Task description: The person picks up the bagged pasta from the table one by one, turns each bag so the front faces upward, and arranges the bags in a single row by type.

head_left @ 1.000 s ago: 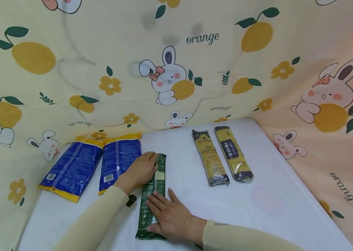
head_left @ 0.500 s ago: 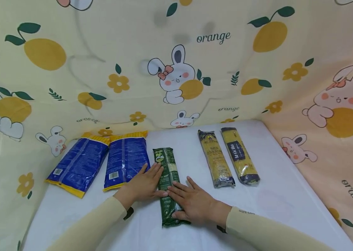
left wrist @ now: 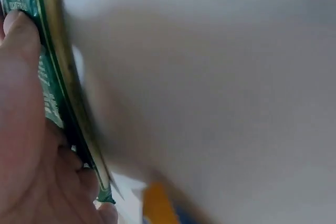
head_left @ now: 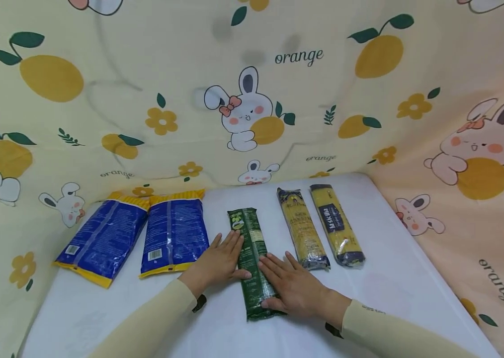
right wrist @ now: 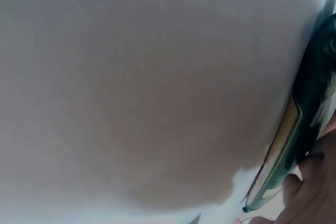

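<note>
A long green spaghetti packet (head_left: 254, 293) lies on the white table, its far end tilted slightly left in the head view. My left hand (head_left: 216, 263) rests along its left edge, fingers straight and thumb on top. On the other side, my right hand (head_left: 301, 288) lies flat with its fingertips on the packet's right part, covering some of it. The left wrist view shows my thumb (left wrist: 21, 35) on the green wrapper (left wrist: 50, 87) and a straw-coloured strip down its side. At the right wrist view's edge the packet (right wrist: 310, 87) is partly hidden by fingers.
Two blue bags with yellow ends, a left one (head_left: 104, 238) and a right one (head_left: 175, 233), lie left of the packet. To its right are two yellow spaghetti packets, a nearer one (head_left: 303, 228) and a farther one (head_left: 337, 226). Printed cloth (head_left: 180, 74) hangs behind the table (head_left: 390, 308).
The green spaghetti packet has moved right, away from the blue bags, and turned. My left hand has gone from its far end to its left edge; my right hand has moved right too.
</note>
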Motion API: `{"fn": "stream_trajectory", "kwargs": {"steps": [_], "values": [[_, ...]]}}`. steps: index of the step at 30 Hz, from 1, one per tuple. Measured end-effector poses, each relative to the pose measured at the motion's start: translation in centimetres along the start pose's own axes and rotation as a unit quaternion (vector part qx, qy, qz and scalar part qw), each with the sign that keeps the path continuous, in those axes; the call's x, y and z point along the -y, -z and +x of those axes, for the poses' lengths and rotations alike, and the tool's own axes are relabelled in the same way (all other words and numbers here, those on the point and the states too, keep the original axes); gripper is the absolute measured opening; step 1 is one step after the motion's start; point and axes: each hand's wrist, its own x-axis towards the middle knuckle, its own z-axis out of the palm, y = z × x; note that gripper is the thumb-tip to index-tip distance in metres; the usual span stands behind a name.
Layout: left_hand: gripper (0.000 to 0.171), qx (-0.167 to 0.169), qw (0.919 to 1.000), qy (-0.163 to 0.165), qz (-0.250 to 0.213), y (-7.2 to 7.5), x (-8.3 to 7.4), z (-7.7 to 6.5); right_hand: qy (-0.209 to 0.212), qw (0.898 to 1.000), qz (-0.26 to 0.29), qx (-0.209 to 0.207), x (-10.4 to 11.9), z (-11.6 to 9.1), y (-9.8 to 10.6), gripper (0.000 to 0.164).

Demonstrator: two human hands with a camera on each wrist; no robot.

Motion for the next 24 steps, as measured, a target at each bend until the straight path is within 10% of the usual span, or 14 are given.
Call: {"fn": "stream_trajectory", "kwargs": {"steps": [14, 24], "values": [[0.091, -0.012, 0.9993, 0.022, -0.029, 1.6, 0.1, 0.4, -0.039, 0.999, -0.010, -0.002, 1.0, -0.4, -0.3, 0.085], [0.033, -0.148, 0.9857, 0.080, 0.004, 3.9, 1.3, 5.9, -0.050, 0.967, -0.093, -0.231, 1.6, -0.8, -1.1, 0.036]]}}
